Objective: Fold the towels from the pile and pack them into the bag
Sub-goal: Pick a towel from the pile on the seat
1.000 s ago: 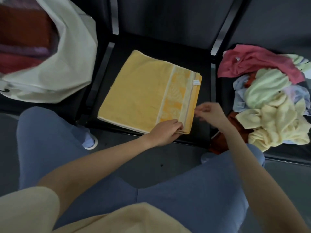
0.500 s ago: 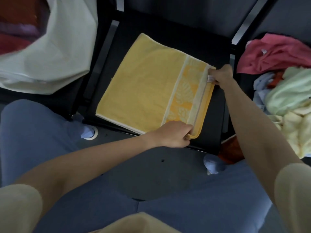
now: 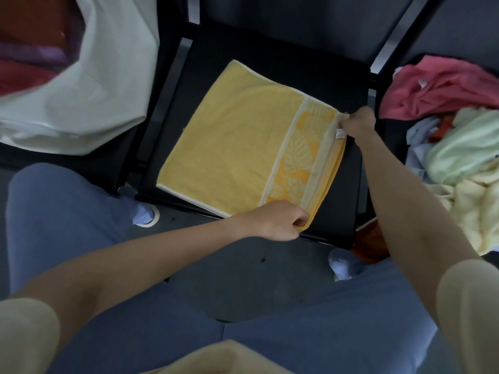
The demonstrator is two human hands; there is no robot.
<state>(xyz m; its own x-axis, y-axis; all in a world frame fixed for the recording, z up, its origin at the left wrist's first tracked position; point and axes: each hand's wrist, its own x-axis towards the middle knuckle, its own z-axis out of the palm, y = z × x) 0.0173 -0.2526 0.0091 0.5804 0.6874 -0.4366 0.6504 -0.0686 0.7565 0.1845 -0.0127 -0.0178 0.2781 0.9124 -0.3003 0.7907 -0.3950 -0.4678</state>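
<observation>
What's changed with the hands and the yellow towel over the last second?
The right hand reached from the towel's near right corner up to its far right corner and now pinches it by the white label. The left hand kept its grip on the near right corner. The yellow towel stayed folded on the black seat.

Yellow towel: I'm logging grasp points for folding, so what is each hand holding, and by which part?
Both hold the yellow towel. The left hand pinches its near corner on the patterned end; the right hand pinches the far corner, by the tag.
</observation>
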